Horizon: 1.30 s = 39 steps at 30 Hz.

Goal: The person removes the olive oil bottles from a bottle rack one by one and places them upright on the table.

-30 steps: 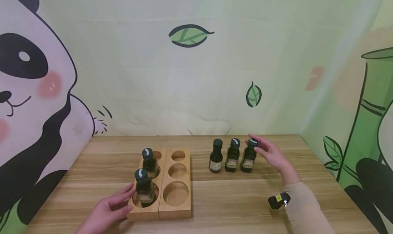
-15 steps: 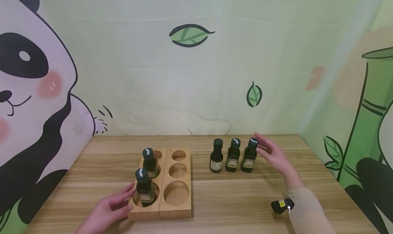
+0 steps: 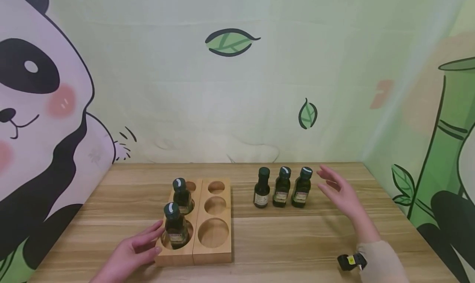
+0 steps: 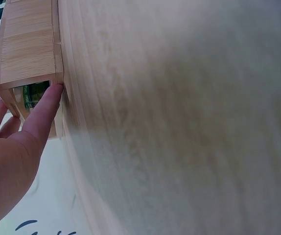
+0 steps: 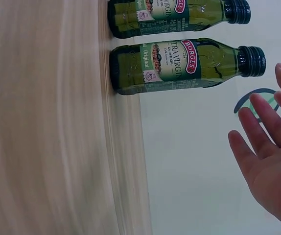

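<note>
Bottle (image 3: 301,187) just left of right hand (image 3: 341,192) (fingers spread, empty), left hand (image 3: 130,252) relaxed against wooden rack (image 3: 213,256).

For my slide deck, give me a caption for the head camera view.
Left hand steadies a wooden rack; right hand hovers open beside three upright olive oil bottles.

Your wooden holder (image 3: 208,250) keeps two dark green bottles upright in its left column: one (image 3: 175,227) in the near hole, one (image 3: 182,196) in the middle. Three matching capped bottles (image 3: 281,187) stand in a row on the surface to its right.
</note>
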Motion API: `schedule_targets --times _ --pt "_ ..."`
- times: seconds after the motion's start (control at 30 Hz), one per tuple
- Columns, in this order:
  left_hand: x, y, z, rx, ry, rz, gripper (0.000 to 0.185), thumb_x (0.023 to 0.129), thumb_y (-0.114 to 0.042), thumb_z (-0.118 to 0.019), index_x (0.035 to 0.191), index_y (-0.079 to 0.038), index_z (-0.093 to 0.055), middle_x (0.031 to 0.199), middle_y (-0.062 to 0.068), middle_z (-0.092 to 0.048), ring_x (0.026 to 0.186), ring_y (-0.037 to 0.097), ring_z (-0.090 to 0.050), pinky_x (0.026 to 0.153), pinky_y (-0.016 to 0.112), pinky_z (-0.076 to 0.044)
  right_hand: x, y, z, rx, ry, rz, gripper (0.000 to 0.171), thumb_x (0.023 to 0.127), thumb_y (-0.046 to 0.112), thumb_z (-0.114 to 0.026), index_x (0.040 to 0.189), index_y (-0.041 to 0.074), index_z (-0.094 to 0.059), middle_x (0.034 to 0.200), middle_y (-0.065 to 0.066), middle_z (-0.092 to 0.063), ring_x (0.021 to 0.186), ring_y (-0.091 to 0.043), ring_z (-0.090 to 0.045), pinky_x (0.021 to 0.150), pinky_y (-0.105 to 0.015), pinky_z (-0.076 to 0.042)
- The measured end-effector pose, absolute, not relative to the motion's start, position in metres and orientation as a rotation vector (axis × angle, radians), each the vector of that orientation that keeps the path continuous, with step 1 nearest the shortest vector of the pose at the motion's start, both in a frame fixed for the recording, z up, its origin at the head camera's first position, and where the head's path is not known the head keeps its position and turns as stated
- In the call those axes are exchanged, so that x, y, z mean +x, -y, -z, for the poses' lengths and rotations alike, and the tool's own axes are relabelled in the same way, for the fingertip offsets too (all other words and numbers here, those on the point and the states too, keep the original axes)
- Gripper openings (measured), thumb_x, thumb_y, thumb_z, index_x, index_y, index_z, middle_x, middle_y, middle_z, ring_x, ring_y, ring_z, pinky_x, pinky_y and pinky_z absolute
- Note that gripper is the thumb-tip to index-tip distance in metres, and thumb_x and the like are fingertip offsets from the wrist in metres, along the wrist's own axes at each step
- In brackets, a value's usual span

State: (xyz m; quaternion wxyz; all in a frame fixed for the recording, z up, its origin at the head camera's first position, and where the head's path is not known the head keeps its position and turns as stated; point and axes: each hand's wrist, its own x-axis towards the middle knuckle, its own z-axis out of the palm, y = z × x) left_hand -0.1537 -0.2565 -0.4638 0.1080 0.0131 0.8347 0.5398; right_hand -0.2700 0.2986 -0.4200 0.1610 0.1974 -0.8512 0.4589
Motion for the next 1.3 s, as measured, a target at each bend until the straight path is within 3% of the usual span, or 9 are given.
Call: schedule_targets --times 0.2,0.3,0.77,0.87,1.0,1.3 --pt "-0.153 0.256 0.464 0.04 -2.443 -1.595 0.056 0.092 -0.028 -0.072 0.141 -0.005 -0.055 0.157 0.014 -0.035 0.139 0.043 -0.035 0.094 0.042 -0.052 -0.263 -0.301 0.421 0.536 2.398 -1.239 0.053 0.093 0.0 -0.066 0.142 -0.003 -0.047 0.13 -0.024 -0.059 0.115 -0.001 -0.052 0.1 -0.014 -0.039" --pt "-0.154 0.257 0.464 0.037 -2.437 -1.597 0.057 0.092 -0.028 -0.072 0.141 -0.005 -0.055 0.157 0.014 -0.035 0.14 0.043 -0.034 0.094 0.042 -0.053 -0.26 -0.3 0.418 0.538 2.368 -1.218 0.053 0.091 -0.004 -0.067 0.141 -0.003 -0.048 0.128 -0.024 -0.06 0.112 0.005 -0.05 0.098 -0.011 -0.039" --pt "-0.154 0.257 0.464 0.053 -2.421 -1.61 0.057 0.093 -0.027 -0.071 0.141 -0.004 -0.054 0.157 0.015 -0.033 0.139 0.044 -0.035 0.094 0.042 -0.053 -0.249 -0.289 0.408 0.59 2.33 -1.167 0.058 0.086 -0.005 -0.073 0.14 0.0 -0.052 0.123 -0.02 -0.064 0.109 -0.001 -0.054 0.095 -0.008 -0.039" --pt "-0.155 0.259 0.465 0.08 -2.42 -1.604 0.057 0.093 -0.027 -0.071 0.142 -0.003 -0.053 0.157 0.016 -0.033 0.135 0.044 -0.04 0.094 0.042 -0.052 -0.247 -0.284 0.407 0.621 2.317 -1.171 0.057 0.085 -0.006 -0.073 0.138 0.0 -0.053 0.121 -0.019 -0.065 0.108 -0.002 -0.055 0.095 -0.01 -0.041" --pt "-0.156 0.26 0.466 0.113 -2.416 -1.6 0.057 0.094 -0.027 -0.071 0.142 -0.002 -0.052 0.157 0.019 -0.032 0.129 0.043 -0.049 0.094 0.042 -0.053 -0.246 -0.277 0.407 0.685 2.31 -1.142 0.057 0.084 -0.007 -0.074 0.137 -0.001 -0.055 0.119 -0.018 -0.066 0.107 -0.008 -0.058 0.093 -0.011 -0.043" --pt "-0.156 0.26 0.465 0.107 -2.396 -1.616 0.058 0.094 -0.026 -0.07 0.143 -0.002 -0.051 0.157 0.019 -0.031 0.129 0.044 -0.049 0.094 0.043 -0.052 -0.245 -0.257 0.414 0.808 2.269 -1.102 0.059 0.078 -0.017 -0.074 0.133 -0.005 -0.056 0.113 -0.019 -0.066 0.102 -0.02 -0.061 0.088 -0.018 -0.051"
